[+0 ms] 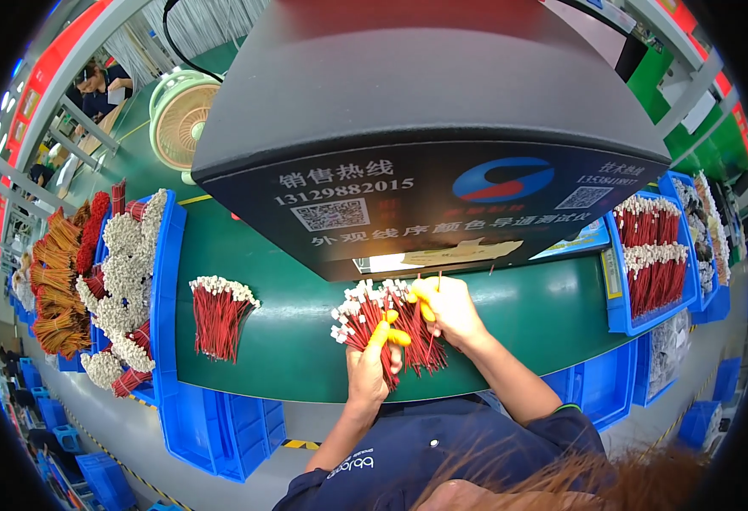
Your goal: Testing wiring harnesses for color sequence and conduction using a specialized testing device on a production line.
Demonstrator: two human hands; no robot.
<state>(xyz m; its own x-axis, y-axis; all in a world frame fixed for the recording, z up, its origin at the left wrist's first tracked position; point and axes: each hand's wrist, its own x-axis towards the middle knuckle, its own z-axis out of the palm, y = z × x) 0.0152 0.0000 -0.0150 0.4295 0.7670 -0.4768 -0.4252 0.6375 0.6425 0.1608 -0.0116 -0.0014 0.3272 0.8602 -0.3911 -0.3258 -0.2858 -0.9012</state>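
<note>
My left hand [367, 373], with yellow finger covers on its fingertips, is closed around some red wires with white connectors [355, 325]. Just to the right, more of these red wires [423, 349] lie in a loose pile on the green tabletop, white ends pointing away from me. Over the far right side of that pile is my right hand [457, 313], also in yellow finger covers. Its fingers are pinched together near the front of a large black machine [433, 196]; what they hold is too small to make out.
A separate bundle of red wires [219, 319] lies on the green table [297, 366] to the left. Blue bins [166, 298] with white-ended bundles stand at the left edge, and another blue bin [619, 298] of red wires at the right. A fan [182, 123] stands behind.
</note>
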